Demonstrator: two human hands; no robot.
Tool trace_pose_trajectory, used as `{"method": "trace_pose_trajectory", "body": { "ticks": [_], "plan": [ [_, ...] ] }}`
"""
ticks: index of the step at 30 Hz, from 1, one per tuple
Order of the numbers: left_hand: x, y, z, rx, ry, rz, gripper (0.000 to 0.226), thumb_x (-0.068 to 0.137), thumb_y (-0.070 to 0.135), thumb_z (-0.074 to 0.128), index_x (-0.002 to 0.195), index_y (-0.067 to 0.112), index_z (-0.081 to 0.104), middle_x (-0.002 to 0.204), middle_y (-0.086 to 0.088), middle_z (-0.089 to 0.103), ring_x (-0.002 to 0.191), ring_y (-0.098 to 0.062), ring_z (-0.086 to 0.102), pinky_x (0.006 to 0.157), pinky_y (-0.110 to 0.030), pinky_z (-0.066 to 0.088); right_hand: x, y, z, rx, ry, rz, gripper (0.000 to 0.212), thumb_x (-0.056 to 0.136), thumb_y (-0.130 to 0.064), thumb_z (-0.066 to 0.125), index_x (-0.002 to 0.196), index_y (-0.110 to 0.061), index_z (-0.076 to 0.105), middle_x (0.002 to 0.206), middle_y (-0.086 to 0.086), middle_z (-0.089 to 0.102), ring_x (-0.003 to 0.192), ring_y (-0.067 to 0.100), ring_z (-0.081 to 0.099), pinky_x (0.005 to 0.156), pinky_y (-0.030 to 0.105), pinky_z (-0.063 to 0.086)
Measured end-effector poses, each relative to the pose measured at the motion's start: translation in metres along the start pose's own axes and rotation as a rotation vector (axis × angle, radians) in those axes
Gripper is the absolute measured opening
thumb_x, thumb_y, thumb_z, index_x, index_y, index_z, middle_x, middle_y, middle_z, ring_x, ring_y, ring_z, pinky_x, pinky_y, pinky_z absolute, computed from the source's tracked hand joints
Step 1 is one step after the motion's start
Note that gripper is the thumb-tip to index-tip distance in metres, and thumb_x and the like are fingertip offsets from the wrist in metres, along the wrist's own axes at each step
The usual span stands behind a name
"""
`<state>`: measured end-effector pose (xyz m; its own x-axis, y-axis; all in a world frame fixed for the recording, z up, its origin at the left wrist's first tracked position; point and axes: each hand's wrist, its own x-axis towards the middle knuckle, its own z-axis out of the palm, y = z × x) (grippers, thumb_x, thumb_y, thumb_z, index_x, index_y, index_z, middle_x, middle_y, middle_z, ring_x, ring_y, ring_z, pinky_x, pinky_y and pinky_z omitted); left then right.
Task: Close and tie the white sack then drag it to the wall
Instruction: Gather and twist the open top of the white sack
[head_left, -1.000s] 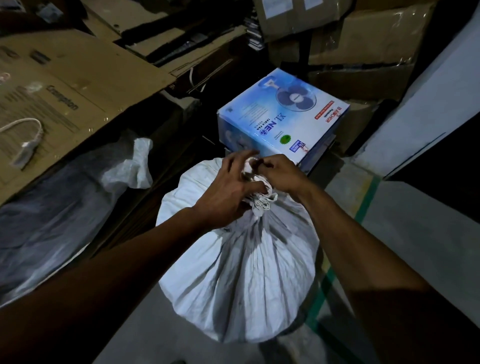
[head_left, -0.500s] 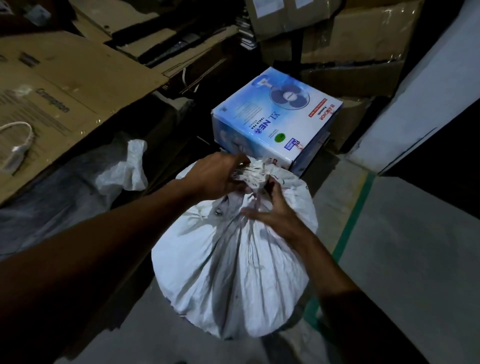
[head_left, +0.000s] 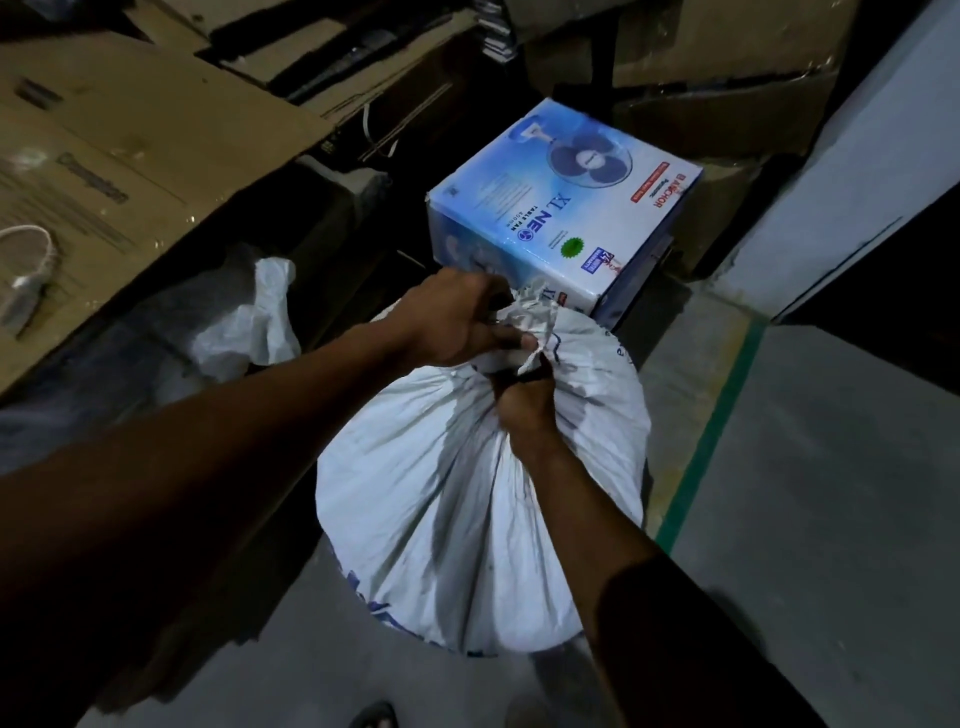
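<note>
A full white sack (head_left: 441, 499) stands upright on the grey floor in the middle of the head view, its mouth gathered into a bunched neck at the top. My left hand (head_left: 452, 325) is closed around that bunched top from the left. My right hand (head_left: 524, 410) grips the gathered cloth just below the neck, on the side nearest me. Whether a cord is around the neck is hidden by my fingers. A pale wall (head_left: 841, 182) runs along the right.
A blue and white table fan box (head_left: 561, 208) stands right behind the sack. Flattened cardboard (head_left: 119, 135) and a crumpled clear plastic bag (head_left: 249, 322) lie at the left. Brown cartons (head_left: 727, 67) are stacked at the back. A green floor stripe (head_left: 711, 436) runs at the right.
My right hand has dropped from the top of the neck to the cloth below it and closed there. My left hand now clasps the bunched top.
</note>
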<state>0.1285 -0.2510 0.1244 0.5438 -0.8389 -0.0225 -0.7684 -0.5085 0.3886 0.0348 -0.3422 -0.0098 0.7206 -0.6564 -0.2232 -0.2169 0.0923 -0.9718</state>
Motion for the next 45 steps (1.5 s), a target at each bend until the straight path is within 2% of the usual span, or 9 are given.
{"method": "trace_pose_trajectory", "body": {
  "ticks": [4,7,14,18,26,33,38,42,45],
  "plan": [
    [-0.013,-0.01,0.008,-0.231,-0.013,-0.039,0.071,0.069,0.079,0.077,0.117,0.028,0.068,0.106,0.004,0.072,0.095,-0.018,0.067,0.087,-0.038,0.057,-0.006,-0.007,-0.014,-0.016,0.028,-0.075,0.043,0.095,0.026,0.041,0.126,-0.003,0.05,0.088,-0.008,0.07,0.074,-0.013,0.068,0.075,0.009,0.051],
    [-0.031,-0.034,0.024,-0.447,-0.088,-0.09,0.123,0.06,0.078,0.083,0.161,0.031,0.032,0.156,0.004,0.054,0.139,-0.015,0.054,0.117,-0.032,0.042,0.004,0.0,-0.021,0.115,-0.076,0.132,0.034,0.089,0.016,0.059,0.103,-0.014,0.066,0.072,-0.01,0.073,0.063,0.002,0.068,0.063,0.025,0.054],
    [-0.046,-0.06,0.117,-0.136,-0.191,-0.197,0.167,0.038,0.106,0.068,0.169,0.024,0.004,0.179,-0.001,0.008,0.165,-0.027,0.002,0.131,-0.059,0.015,0.008,-0.001,-0.016,0.04,-0.101,0.193,0.026,0.102,0.0,0.056,0.091,-0.022,0.063,0.076,-0.003,0.062,0.052,-0.003,0.057,0.049,0.017,0.044],
    [-0.029,-0.034,0.144,-0.133,-0.005,-0.254,0.164,0.032,0.112,0.055,0.168,0.029,0.019,0.175,-0.001,0.023,0.163,-0.028,0.014,0.128,-0.062,0.02,0.004,-0.006,-0.027,0.01,-0.142,0.249,0.028,0.104,-0.004,0.053,0.129,0.005,0.062,0.097,0.005,0.068,0.062,0.0,0.063,0.059,0.017,0.049],
    [-0.032,-0.03,0.171,-0.131,0.249,-0.281,0.093,0.069,0.078,0.053,0.136,0.016,0.068,0.124,-0.011,0.073,0.113,-0.041,0.061,0.09,-0.048,0.053,-0.004,0.006,-0.022,-0.005,-0.155,0.213,0.036,0.106,-0.001,0.048,0.141,0.0,0.045,0.12,0.002,0.053,0.091,0.01,0.058,0.061,0.0,0.044],
    [-0.039,-0.024,0.165,-0.278,0.207,-0.397,0.068,0.08,0.06,0.06,0.122,0.008,0.071,0.112,-0.018,0.073,0.107,-0.043,0.066,0.088,-0.052,0.056,-0.009,0.021,-0.017,0.067,-0.096,0.29,0.043,0.107,-0.004,0.047,0.15,0.0,0.042,0.153,0.019,0.049,0.136,0.033,0.051,0.099,0.029,0.045],
    [-0.03,-0.042,0.157,-0.204,0.033,-0.312,0.098,0.063,0.083,0.072,0.137,0.021,0.059,0.132,-0.001,0.062,0.12,-0.025,0.06,0.101,-0.045,0.054,0.003,-0.006,-0.015,0.163,-0.08,0.266,0.017,0.099,0.001,0.059,0.112,-0.007,0.064,0.109,0.006,0.066,0.08,0.011,0.064,0.064,0.011,0.052],
    [-0.068,-0.016,0.097,-0.189,0.304,-0.209,0.12,0.072,0.067,0.086,0.16,0.006,0.032,0.165,-0.019,0.028,0.153,-0.034,0.032,0.125,-0.043,0.035,0.009,-0.02,-0.02,0.083,-0.1,0.321,0.026,0.101,0.002,0.056,0.082,-0.015,0.062,0.059,-0.009,0.068,0.05,0.008,0.058,0.04,0.016,0.045],
    [-0.088,-0.004,0.063,0.112,0.422,0.186,0.093,0.089,0.048,0.08,0.163,0.015,0.033,0.17,-0.025,0.024,0.159,-0.043,0.026,0.127,-0.057,0.028,-0.011,-0.038,-0.002,0.01,-0.078,0.265,0.024,0.108,-0.004,0.047,0.092,-0.015,0.06,0.077,-0.006,0.077,0.077,0.008,0.076,0.055,0.017,0.051]
  ]
}}
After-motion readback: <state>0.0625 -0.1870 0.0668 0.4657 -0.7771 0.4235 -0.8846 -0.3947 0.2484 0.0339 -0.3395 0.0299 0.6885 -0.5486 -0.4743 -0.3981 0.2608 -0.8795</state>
